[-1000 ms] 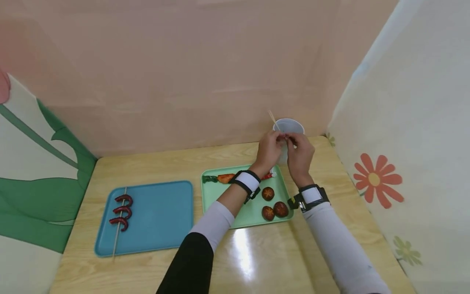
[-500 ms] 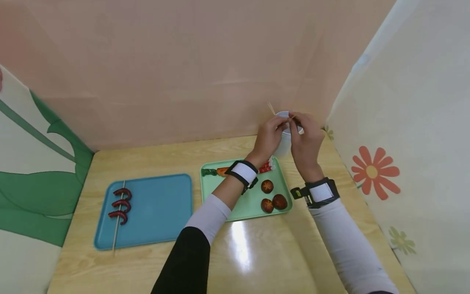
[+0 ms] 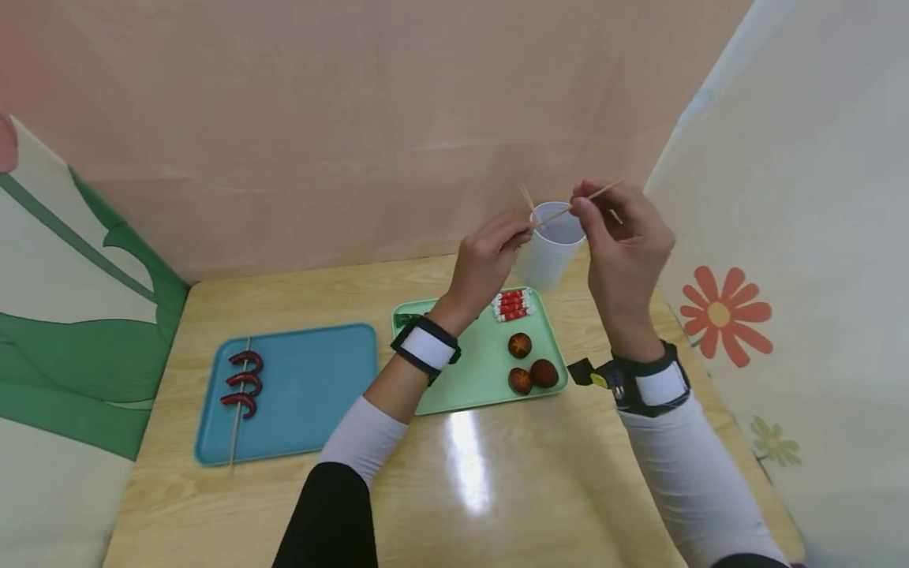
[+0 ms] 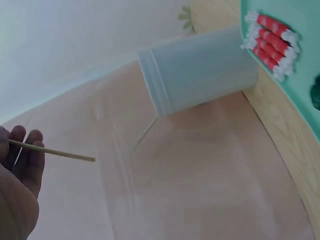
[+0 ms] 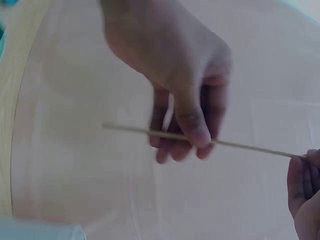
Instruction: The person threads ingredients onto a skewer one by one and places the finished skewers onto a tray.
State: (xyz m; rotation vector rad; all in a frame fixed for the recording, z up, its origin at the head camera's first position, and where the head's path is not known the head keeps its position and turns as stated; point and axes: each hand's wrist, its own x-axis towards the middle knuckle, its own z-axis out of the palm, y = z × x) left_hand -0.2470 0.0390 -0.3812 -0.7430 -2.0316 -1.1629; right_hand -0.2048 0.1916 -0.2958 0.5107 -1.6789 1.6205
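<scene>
Between both hands I hold a thin wooden skewer (image 3: 557, 214). My left hand (image 3: 486, 256) pinches its lower part; in the right wrist view the free end (image 5: 117, 127) sticks out past those fingers. My right hand (image 3: 628, 244) pinches the skewer higher up, at its other end. Behind and just below the hands stands a pale plastic cup (image 3: 545, 256) with a few thin skewers (image 3: 527, 197) leaning over its rim. In the left wrist view my left hand (image 4: 20, 185) appears at the edge, the skewer (image 4: 65, 153) pointing away from it.
A green tray (image 3: 469, 371) carries brown mushroom caps (image 3: 521, 345), several red pieces with white ends (image 3: 513, 304) and a dark green piece (image 3: 406, 319) partly behind my left wrist. On the blue tray (image 3: 319, 394) lies a skewer with three dark red curled pieces (image 3: 244, 383).
The hands have risen and moved apart from close together over the cup, the skewer now showing between them. The right hand has shifted right, the left hand left.
</scene>
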